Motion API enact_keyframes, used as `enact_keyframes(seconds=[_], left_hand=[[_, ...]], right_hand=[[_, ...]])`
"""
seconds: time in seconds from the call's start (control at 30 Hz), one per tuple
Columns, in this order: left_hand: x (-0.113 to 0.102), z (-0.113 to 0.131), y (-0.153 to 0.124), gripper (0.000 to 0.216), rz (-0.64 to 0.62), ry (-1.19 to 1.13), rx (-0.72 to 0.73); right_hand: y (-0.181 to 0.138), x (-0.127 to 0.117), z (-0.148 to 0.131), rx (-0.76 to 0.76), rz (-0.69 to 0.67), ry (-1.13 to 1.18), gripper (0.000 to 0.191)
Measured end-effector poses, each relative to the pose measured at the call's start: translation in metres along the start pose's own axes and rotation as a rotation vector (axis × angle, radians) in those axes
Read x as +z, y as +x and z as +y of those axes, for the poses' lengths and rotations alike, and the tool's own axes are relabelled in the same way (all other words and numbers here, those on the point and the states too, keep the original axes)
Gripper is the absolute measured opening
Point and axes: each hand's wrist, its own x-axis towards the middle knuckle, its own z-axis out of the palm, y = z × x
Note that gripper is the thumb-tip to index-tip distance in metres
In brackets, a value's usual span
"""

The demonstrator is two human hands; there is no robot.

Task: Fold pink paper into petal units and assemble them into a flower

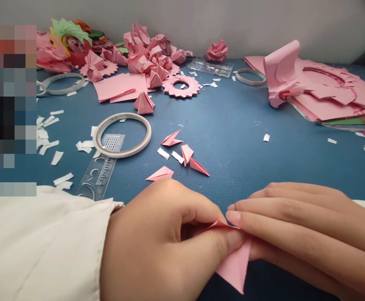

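A folded piece of pink paper (pixel 235 265) is pinched between the thumb and curled fingers of my left hand (pixel 160 238), its pointed end hanging down toward me. My right hand (pixel 308 221) closes on the same paper from the right, fingers along its upper edge and the thumb mostly hidden behind it. Part of the paper is covered by my left hand. Just beyond lie several small folded pink pieces, among them a pointed one (pixel 160 173) by my left knuckles and another (pixel 171 138) farther off, with white paper strips (pixel 178 157) between them.
A roll of double-sided tape (pixel 148 136) overlaps a clear plastic ruler (pixel 109 169). White scraps (pixel 57 158) lie at left. Farther back are a pink paper ring (pixel 181 93), crumpled pink paper flowers (pixel 141 58), a clear plastic case (pixel 210 67) and stacked pink sheets (pixel 336 88).
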Motion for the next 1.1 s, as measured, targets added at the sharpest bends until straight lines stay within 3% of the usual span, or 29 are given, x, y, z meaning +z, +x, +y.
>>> enact_keyframes(seconds=[0.1,0.27,0.4,0.9,1.1], left_hand=[[0.000,0.000,-0.002,0.044,0.089,-0.037,0.023],[-0.010,0.000,0.004,0.049,-0.129,0.095,0.128],[-0.015,0.000,0.006,0.051,-0.186,0.140,0.138],[-0.007,-0.014,0.014,0.052,-0.146,0.022,0.285],[-0.009,-0.009,0.013,0.055,-0.158,0.095,0.263]], right_hand=[[0.000,0.004,0.000,-0.015,-0.008,0.009,0.031],[0.002,0.007,0.000,-0.004,0.023,0.040,0.030],[0.000,0.005,0.003,0.023,0.017,0.110,0.026],[0.002,0.002,-0.006,0.016,-0.008,0.025,0.026],[0.008,-0.003,-0.003,-0.003,-0.005,0.004,0.030]])
